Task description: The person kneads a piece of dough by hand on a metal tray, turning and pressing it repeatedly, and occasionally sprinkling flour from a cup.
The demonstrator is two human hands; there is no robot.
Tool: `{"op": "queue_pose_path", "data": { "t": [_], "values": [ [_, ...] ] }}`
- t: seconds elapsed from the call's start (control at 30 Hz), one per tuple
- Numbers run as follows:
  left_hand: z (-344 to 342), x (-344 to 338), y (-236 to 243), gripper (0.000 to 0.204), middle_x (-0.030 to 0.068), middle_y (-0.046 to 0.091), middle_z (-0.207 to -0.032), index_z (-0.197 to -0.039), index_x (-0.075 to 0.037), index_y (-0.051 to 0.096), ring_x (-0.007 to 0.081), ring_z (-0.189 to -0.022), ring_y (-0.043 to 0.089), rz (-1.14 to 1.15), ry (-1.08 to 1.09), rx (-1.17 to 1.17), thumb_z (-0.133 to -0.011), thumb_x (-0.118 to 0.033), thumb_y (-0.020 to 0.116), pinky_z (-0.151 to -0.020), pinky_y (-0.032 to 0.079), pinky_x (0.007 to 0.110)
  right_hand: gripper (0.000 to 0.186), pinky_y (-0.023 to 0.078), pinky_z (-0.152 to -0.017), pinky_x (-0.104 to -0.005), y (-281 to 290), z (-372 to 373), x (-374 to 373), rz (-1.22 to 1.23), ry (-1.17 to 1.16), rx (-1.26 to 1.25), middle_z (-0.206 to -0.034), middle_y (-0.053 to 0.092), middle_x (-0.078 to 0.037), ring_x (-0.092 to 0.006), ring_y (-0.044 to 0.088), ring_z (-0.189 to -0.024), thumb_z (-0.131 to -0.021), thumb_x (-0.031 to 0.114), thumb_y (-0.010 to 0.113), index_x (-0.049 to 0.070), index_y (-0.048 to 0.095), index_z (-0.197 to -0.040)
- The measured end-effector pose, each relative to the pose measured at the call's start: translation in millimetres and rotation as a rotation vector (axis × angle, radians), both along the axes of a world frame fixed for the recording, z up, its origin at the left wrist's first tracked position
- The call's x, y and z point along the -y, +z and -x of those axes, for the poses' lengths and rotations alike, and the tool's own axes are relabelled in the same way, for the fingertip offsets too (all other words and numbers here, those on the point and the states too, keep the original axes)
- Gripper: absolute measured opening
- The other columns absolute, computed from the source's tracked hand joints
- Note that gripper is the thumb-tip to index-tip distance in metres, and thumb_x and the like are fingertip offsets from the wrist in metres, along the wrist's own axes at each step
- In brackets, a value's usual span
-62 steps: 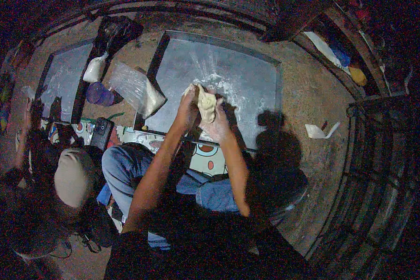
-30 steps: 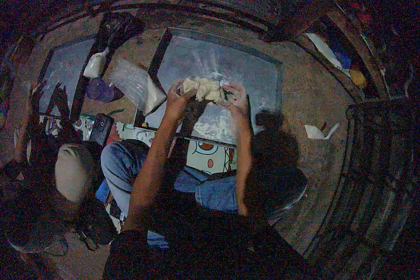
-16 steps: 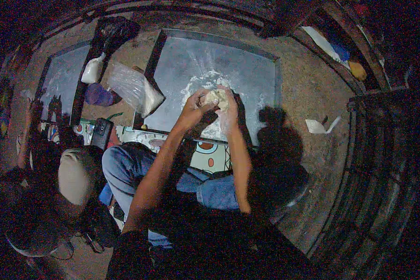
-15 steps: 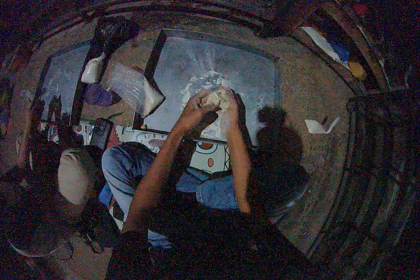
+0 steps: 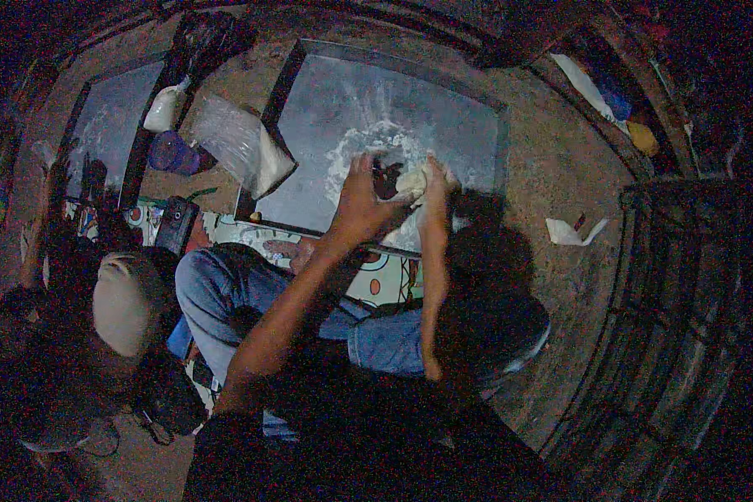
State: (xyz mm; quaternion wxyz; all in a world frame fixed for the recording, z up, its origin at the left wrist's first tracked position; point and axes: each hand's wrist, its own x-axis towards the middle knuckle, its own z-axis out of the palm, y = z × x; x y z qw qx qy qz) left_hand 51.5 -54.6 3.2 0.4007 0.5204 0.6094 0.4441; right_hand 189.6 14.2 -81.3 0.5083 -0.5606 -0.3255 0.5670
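A pale lump of dough point(image 5: 412, 181) is held over a dark-framed, grey flat board point(image 5: 309, 100). My right hand point(image 5: 435, 188) is closed around the dough. My left hand point(image 5: 364, 201) is spread to its left, fingers apart and thumb reaching to the lump's edge; whether the thumb touches it I cannot make out. Loose white flour point(image 5: 376, 134) lies in a rough patch on the board, just beyond my hands. Both hands throw shadows that hide part of the board.
Left of the board lie a clear plastic bag of white powder point(image 5: 272, 163), a small tied white bag point(image 5: 166, 109), a purple bundle point(image 5: 173, 154) and a phone point(image 5: 176, 224). Another person sits at far left by a second board point(image 5: 113, 125). A white scrap point(image 5: 567, 232) lies right.
My hands have moved apart: the left has opened away from the dough and shifted left, while the right keeps the dough and has moved slightly right. The view has shifted a little.
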Motion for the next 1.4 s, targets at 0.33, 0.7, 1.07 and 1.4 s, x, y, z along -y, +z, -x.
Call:
{"op": "queue_pose_path", "data": {
  "t": [0.33, 0.7, 1.07, 1.4],
  "values": [
    [-9.0, -2.5, -28.1, 0.043, 0.0156, 0.063, -0.098, -0.11, 0.002, 0.057, 0.0238, -0.084, 0.06, 0.151, -0.281, 0.209, -0.08, -0.027, 0.064, -0.073, 0.047, 0.035, 0.036, 0.037, -0.053, -0.0319, 19.8, -6.4, 12.7, -0.202, 0.057, 0.514, -0.059, 0.05, -0.001, -0.0129, 0.048, -0.055, -0.085, 0.029, 0.059, 0.003, 0.052, -0.061],
    [16.8, -15.2, -70.0, 0.071, 0.0202, 0.061, -0.09, -0.117, 0.005, 0.045, 0.035, -0.086, 0.059, 0.16, 0.072, 0.218, -0.062, -0.023, 0.08, -0.072, 0.047, 0.042, 0.041, 0.038, -0.094, -0.0462, 45.2, 37.8, 34.7, -0.45, 0.243, 0.929, -0.124, 0.05, -0.022, -0.0387, 0.05, -0.106, -0.097, 0.027, 0.033, -0.001, 0.042, -0.125],
    [30.5, -23.6, -68.5, 0.038, 0.0095, 0.061, -0.069, -0.078, 0.002, 0.056, 0.0163, -0.059, 0.061, -0.106, 0.397, 0.424, -0.095, -0.031, 0.049, -0.054, 0.05, 0.031, 0.046, 0.056, -0.066, -0.0443, 69.2, 25.9, 25.8, -0.111, 0.546, -0.46, -0.124, 0.049, -0.015, -0.0323, 0.056, -0.097, -0.09, 0.035, 0.051, 0.009, 0.045, -0.127],
    [35.8, -24.2, -40.5, 0.037, 0.0086, 0.062, -0.069, -0.079, 0.0, 0.057, 0.015, -0.058, 0.059, 0.039, 0.369, 0.463, -0.094, -0.033, 0.049, -0.055, 0.049, 0.031, 0.047, 0.051, -0.067, -0.0358, 43.6, 29.6, 20.1, -0.256, 0.473, 0.8, -0.089, 0.064, -0.022, -0.0299, 0.063, -0.076, -0.09, 0.042, 0.049, 0.0, 0.058, -0.11]
  ]
}}
